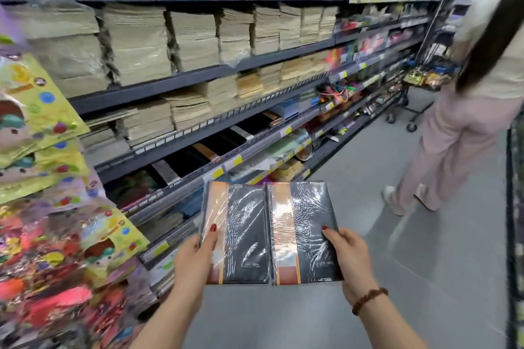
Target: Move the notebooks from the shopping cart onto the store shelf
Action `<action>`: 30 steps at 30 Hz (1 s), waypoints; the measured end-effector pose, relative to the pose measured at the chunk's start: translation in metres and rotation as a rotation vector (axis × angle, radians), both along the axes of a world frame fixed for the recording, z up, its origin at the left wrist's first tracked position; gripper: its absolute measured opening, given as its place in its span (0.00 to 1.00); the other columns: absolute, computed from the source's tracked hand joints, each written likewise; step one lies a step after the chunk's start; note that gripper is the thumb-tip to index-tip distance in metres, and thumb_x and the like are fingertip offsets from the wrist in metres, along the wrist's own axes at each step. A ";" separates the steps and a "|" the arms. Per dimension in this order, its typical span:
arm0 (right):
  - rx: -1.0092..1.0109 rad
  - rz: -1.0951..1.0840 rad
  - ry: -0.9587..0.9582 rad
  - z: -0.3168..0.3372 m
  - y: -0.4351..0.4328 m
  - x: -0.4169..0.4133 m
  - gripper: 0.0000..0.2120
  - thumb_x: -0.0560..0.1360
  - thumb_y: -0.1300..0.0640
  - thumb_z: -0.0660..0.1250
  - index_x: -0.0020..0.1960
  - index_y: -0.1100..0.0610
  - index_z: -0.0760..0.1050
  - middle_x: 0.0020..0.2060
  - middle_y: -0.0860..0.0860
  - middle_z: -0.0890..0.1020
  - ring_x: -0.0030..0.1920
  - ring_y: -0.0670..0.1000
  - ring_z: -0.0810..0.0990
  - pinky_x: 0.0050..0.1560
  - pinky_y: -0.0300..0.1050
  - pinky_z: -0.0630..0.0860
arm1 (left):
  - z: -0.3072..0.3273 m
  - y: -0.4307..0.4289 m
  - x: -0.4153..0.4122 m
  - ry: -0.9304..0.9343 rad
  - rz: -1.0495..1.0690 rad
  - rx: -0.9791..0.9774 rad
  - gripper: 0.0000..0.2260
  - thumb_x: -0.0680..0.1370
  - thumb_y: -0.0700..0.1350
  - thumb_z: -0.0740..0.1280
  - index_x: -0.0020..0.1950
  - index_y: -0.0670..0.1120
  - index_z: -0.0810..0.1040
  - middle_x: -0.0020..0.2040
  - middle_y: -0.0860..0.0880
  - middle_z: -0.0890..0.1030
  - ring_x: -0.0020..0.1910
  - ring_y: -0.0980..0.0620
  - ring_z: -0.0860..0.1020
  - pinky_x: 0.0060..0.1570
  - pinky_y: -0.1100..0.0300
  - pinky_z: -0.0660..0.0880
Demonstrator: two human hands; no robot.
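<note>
Shop aisle: stocked price-tagged shelves (198, 76)

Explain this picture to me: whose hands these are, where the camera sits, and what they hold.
There is no machine here. The camera is worn on a person's head and looks forward and down, so the two arms at the bottom are the wearer's own. The left hand and right hand hold two plastic-wrapped black notebooks side by side, one in each hand, over the grey floor. To the left runs a store shelf with stacked paper pads, and similar black notebooks lie on a lower level. Colourful packs hang nearest the camera. Another person stands further down the aisle beside a cart.
</note>
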State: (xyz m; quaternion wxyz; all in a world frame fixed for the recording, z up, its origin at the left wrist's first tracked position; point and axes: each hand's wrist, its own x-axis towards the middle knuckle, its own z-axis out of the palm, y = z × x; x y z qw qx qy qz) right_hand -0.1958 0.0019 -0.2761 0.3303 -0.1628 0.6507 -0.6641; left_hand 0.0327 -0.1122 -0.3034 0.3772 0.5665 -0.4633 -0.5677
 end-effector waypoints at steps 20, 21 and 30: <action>0.148 0.356 -0.031 -0.028 -0.283 -0.118 0.07 0.72 0.62 0.69 0.36 0.61 0.75 0.29 0.56 0.77 0.33 0.54 0.75 0.35 0.44 0.70 | -0.018 -0.202 -0.085 0.000 0.400 0.067 0.11 0.79 0.46 0.64 0.46 0.39 0.80 0.38 0.42 0.82 0.35 0.45 0.77 0.36 0.55 0.70; 0.164 0.392 -0.018 -0.030 -0.298 -0.126 0.07 0.72 0.62 0.69 0.36 0.62 0.75 0.29 0.56 0.78 0.32 0.54 0.76 0.35 0.44 0.70 | -0.021 -0.208 -0.093 -0.023 0.445 0.062 0.12 0.79 0.45 0.64 0.46 0.37 0.79 0.36 0.43 0.81 0.33 0.46 0.76 0.34 0.56 0.69; 0.306 0.699 0.037 -0.053 -0.428 -0.184 0.11 0.73 0.60 0.69 0.33 0.58 0.72 0.26 0.50 0.74 0.32 0.53 0.73 0.33 0.44 0.67 | -0.034 -0.250 -0.161 -0.030 0.730 0.096 0.07 0.79 0.43 0.64 0.42 0.46 0.78 0.39 0.47 0.80 0.35 0.51 0.76 0.31 0.64 0.70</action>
